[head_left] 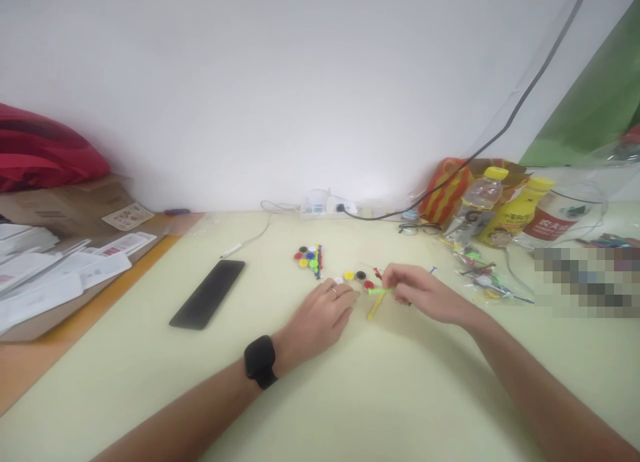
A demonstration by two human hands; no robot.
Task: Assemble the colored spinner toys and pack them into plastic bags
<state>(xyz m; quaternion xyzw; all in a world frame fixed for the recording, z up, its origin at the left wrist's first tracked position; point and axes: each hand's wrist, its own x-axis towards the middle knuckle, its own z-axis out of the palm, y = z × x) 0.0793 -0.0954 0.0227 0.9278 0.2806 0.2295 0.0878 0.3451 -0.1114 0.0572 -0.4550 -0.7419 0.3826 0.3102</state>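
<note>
My left hand [323, 319], with a ring and a black watch [261, 361], rests low over the table with its fingers bent together; what lies under its fingertips is hidden. Just beyond it are a yellow disc [349, 275], a black disc [361, 275] and a red disc [369, 285]. My right hand [420, 292] is curled, thumb and fingers closed around the ends of a green plastic stick [375, 291] and a yellow plastic stick [375, 307]. A blue stick [433, 270] lies behind that hand. Farther left sits a group of coloured discs [303, 263] beside several upright-looking coloured sticks [319, 262].
A dark phone [207, 295] lies left of my hands, near a white cable tip [230, 251]. Against the wall is a power strip [320, 205]. Bottles [475, 205] and plastic bags [487, 279] stand to the right; papers [65, 269] fill the left side.
</note>
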